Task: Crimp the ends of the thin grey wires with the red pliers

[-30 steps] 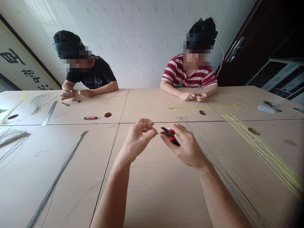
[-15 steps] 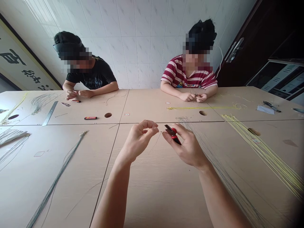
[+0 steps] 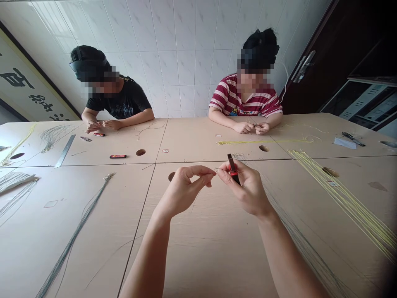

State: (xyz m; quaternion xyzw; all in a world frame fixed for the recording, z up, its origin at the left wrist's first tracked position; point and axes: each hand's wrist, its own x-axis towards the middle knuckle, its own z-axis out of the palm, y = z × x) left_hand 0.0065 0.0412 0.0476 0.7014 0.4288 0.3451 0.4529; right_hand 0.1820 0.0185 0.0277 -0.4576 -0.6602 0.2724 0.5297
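While my right hand (image 3: 248,187) is gripping the red-handled cutters (image 3: 233,170), my left fingertips are pinching a fine cord (image 3: 194,202) just left of the cutters, almost meeting my right thumb. I'm probably handling the cord's end now; the next move is likely demanding a steady pinch.

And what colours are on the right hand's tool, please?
The tool is red and dark, best in the head view.

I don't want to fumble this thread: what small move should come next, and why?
Probably tighten the left hand on the thread: it hangs thin and loose below that hand, while the tool in the right hand points clear.
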